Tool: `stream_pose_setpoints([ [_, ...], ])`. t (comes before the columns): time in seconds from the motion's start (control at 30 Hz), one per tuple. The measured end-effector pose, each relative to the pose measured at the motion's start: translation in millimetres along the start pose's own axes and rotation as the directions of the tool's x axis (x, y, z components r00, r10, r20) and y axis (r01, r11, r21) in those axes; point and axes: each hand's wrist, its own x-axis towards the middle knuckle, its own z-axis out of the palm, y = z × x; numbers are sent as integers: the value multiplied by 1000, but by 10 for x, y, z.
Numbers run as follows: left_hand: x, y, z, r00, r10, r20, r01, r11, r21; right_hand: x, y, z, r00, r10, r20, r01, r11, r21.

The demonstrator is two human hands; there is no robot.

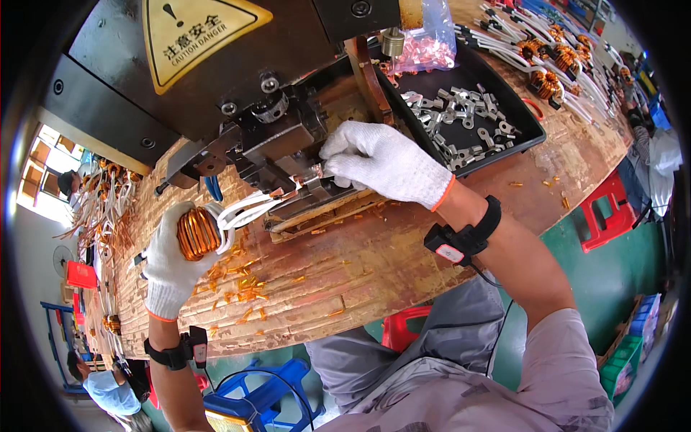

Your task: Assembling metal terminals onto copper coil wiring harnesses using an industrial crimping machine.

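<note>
My left hand (170,263), in a white knit glove, is wrapped round a copper-wound toroidal coil (197,235) left of the press (277,140). White sleeved leads (250,209) run from the coil to the right, and their bare copper end reaches the press's die. On the die's other side, my gloved right hand (389,160) has thumb and forefinger pinched on a small silvery cable lug (317,171). Part of the lug is hidden by the fingertips and the tooling. How far the copper sits inside the lug cannot be made out.
A black tray (529,137) of loose lugs (468,115) stands beyond my right hand, with a clear bag (430,43) of coppery pieces. Yellow tubular scraps (248,286) litter the wooden bench (389,266). More coils (547,83) lie far right; a blue stool (263,392) stands below.
</note>
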Motion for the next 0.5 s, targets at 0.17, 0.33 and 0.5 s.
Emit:
stream_pose_setpoints([
  [0.17,5,40,52,999,36,-33,-36,999,24,-11,25,-5,999,29,-20,-29,999,25],
  [0.33,-38,38,31,997,60,-42,-61,998,-23,-45,21,-35,995,-97,-37,91,987,-135],
  [0.5,-250,-134,87,992,52,-113,-63,993,-97,-147,-214,39,999,16,-29,-17,999,-35],
])
